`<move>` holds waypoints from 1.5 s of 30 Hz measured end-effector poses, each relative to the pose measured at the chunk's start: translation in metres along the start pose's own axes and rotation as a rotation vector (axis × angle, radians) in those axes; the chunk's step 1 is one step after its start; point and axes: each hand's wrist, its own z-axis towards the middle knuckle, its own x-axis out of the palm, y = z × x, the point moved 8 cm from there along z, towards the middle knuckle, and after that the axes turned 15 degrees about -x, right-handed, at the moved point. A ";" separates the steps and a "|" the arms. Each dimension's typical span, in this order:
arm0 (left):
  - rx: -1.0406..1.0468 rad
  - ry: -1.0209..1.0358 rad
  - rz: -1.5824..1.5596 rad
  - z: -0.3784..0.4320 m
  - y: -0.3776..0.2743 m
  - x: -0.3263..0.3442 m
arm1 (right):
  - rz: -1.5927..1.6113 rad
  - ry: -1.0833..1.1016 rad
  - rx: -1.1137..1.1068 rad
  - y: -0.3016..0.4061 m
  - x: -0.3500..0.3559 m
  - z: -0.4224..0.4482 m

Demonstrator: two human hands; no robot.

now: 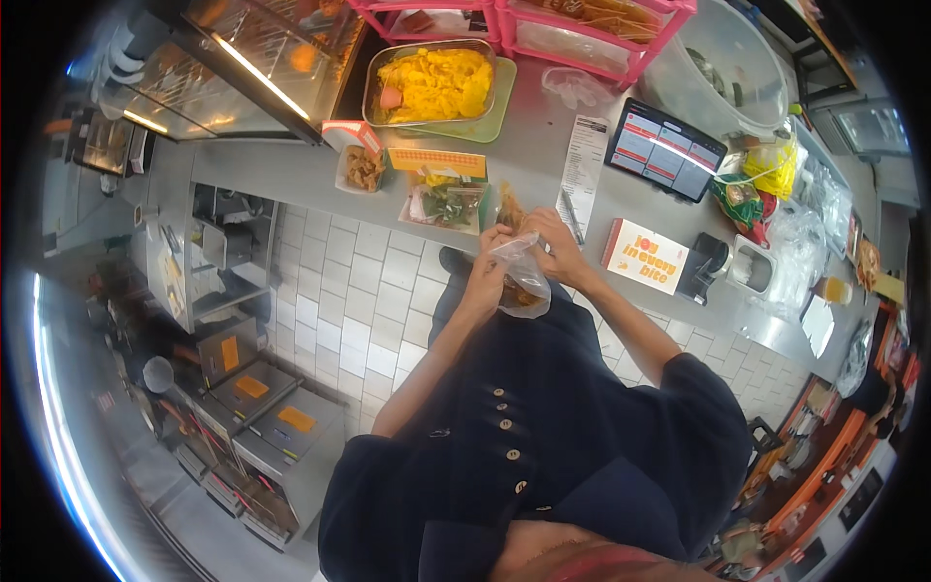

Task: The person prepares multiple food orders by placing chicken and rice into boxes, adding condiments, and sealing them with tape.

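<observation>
Just off the counter's front edge, both hands grip a clear plastic bag (525, 291) that hangs with brown food or sauce in its bottom. My left hand (489, 273) pinches the bag's left side near its top. On its right side, my right hand (554, 244) has bent fingers at the gathered plastic. Above the hands lies a brown fried food piece (511, 204), partly hidden by the fingers. Left of them stands an open food box (445, 204) with greens, yellow food and a small clear packet. A small carton of fried pieces (364, 167) sits farther left.
A steel tray of yellow food (436, 84) rests on a green tray (503, 102). To the right lie a long printed receipt (584, 156), a pen (572, 218), a tablet (665, 149) and a closed printed box (644, 254). Pink racks (633, 54) and a glass food warmer (240, 80) stand behind.
</observation>
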 end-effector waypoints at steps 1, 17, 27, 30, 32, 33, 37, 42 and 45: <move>-0.070 0.026 -0.102 0.000 0.007 0.001 | -0.012 -0.011 0.044 -0.004 0.000 -0.004; 0.183 0.154 0.526 -0.077 -0.063 0.073 | -0.320 -0.152 -0.255 0.099 -0.034 -0.011; 0.107 0.136 0.496 -0.087 -0.051 0.059 | -0.164 -0.281 -0.413 0.087 -0.032 -0.007; 0.155 0.116 0.586 -0.096 -0.056 0.049 | -0.136 -0.306 -0.418 0.086 -0.022 -0.010; 0.194 0.097 0.659 -0.095 -0.065 0.048 | -0.090 -0.224 -0.381 0.086 -0.022 -0.007; 0.179 0.108 0.655 -0.092 -0.068 0.048 | -0.035 -0.137 -0.339 0.084 -0.018 -0.006; 0.151 0.052 0.532 -0.091 -0.106 0.055 | -0.220 0.093 -0.282 0.098 -0.029 0.009; 0.393 -0.090 0.619 -0.100 -0.135 0.083 | -0.149 -0.317 0.038 0.106 -0.056 0.006; 0.542 -0.122 0.574 -0.093 -0.128 0.101 | -0.031 -0.523 0.111 0.093 -0.065 -0.010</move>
